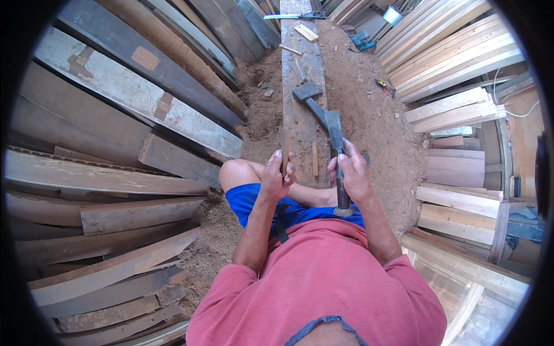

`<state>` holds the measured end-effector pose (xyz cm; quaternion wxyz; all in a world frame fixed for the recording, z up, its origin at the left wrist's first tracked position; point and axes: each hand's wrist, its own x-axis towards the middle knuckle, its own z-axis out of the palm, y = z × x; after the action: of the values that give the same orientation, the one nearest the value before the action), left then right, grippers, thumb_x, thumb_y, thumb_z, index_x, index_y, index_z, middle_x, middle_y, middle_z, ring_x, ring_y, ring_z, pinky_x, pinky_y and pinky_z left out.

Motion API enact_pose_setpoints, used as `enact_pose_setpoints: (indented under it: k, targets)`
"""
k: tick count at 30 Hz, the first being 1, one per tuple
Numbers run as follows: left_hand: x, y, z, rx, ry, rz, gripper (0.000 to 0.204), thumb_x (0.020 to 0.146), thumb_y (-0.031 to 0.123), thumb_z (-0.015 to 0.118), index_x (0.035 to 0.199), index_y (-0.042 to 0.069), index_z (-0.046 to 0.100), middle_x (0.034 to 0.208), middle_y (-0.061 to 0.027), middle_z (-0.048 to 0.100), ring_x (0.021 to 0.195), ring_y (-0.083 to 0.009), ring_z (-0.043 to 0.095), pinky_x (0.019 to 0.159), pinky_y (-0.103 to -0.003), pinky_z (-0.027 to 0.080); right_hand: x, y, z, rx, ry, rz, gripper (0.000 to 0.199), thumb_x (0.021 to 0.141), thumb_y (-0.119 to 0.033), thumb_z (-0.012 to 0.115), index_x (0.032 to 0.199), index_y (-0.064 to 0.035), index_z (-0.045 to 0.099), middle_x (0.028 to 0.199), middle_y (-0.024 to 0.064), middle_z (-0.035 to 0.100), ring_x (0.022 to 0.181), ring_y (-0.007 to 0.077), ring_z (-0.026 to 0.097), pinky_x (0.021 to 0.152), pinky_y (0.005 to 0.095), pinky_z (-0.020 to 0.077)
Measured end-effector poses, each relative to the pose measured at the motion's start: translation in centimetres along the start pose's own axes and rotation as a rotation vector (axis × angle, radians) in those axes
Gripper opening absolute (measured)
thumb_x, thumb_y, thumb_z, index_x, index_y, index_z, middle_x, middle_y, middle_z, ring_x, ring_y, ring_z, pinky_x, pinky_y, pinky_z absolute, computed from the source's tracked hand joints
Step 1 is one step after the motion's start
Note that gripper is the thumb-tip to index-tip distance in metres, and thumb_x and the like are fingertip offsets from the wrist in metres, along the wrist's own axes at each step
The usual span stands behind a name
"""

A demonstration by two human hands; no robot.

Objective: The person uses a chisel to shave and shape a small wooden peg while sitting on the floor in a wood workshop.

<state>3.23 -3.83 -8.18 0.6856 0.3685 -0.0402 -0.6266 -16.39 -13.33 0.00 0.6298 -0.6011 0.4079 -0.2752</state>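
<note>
My left hand is closed round a short, thin strip of brown wood, held upright above my lap. In my right hand is a wide-bladed chisel. Its flared blade points away from me, and its dark handle, ringed at the end, hangs toward my waist. Just beyond the blade, a hammer with a blocky dark head lies on the long plank bench; the blade covers part of its handle. A narrow wood strip rests on the bench between my hands.
Farther along the bench lie a pale wood block, a small stick and a handsaw. Boards lean on the left; stacked lumber fills the right. A blue power tool sits on the sawdust-covered floor.
</note>
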Motion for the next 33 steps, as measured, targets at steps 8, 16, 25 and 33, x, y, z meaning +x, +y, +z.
enact_pose_setpoints:
  k: [8,16,25,33]
  targets:
    - [-0.6,1.3,1.6,-0.067,0.007,-0.053,0.039,0.103,0.042,0.039,0.094,0.008,0.056,0.064,0.0008,0.049,0.047,-0.0077,0.039,0.042,-0.022,0.031,-0.1,-2.0,1.9,0.594,-0.085,0.214,0.02,0.101,-0.021,0.044,0.116,-0.0081,0.049,0.078,0.0014,0.058,0.055,0.0077,0.057,0.048,0.0226,0.0505]
    - [-0.8,2.4,1.3,-0.205,-0.266,-0.103,0.042,0.101,0.045,0.042,0.099,0.007,0.057,0.067,0.0006,0.05,0.052,-0.009,0.041,0.047,-0.023,0.035,0.3,-1.5,2.0,0.405,-0.118,0.199,0.031,0.1,-0.018,0.043,0.128,-0.0049,0.046,0.083,0.0023,0.059,0.057,0.0063,0.056,0.05,0.0215,0.05]
    - [-0.3,0.4,2.5,0.244,-0.077,0.305,0.035,0.101,0.037,0.047,0.107,0.004,0.059,0.081,-0.0024,0.06,0.065,-0.0135,0.056,0.061,-0.027,0.046,0.6,-2.5,0.6,0.473,-0.137,0.176,0.052,0.095,-0.01,0.045,0.146,-0.0048,0.033,0.093,0.0043,0.061,0.065,0.007,0.058,0.056,0.0236,0.0522]
    - [-0.2,0.4,0.9,0.332,-0.188,0.148,0.031,0.102,0.034,0.048,0.111,0.006,0.059,0.085,-0.0009,0.06,0.075,-0.0095,0.057,0.064,-0.023,0.044,0.2,-2.1,0.7,0.323,-0.113,0.2,0.046,0.097,-0.011,0.041,0.142,-0.004,0.037,0.088,0.0042,0.06,0.059,0.0065,0.056,0.052,0.0231,0.05]
